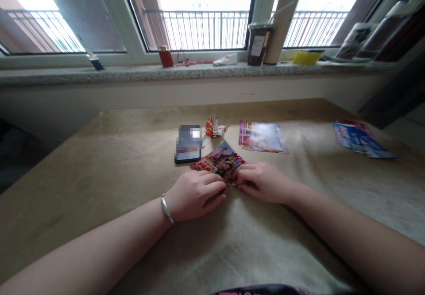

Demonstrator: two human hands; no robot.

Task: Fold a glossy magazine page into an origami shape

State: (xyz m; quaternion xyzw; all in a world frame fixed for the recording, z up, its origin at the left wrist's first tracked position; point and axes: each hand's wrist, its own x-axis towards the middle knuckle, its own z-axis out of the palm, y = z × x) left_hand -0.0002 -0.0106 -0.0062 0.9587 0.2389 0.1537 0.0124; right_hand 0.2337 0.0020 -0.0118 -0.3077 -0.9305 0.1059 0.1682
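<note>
Head view: a colourful printed paper sheet (222, 157) is gripped along its near edges by the hands, left hand (198, 192) and right hand (262, 181), with fingertips brought close together. On the tabletop (139, 153), the sheet is placed just in front and to the right of the phone (187, 145). Right beside the phone, a crumpled-looking folded paper piece (215, 129) is seen; farther right, a pile of printed sheets (264, 138) is laid, and blue sheets (360, 139) are spread well to the phone's right.
</note>
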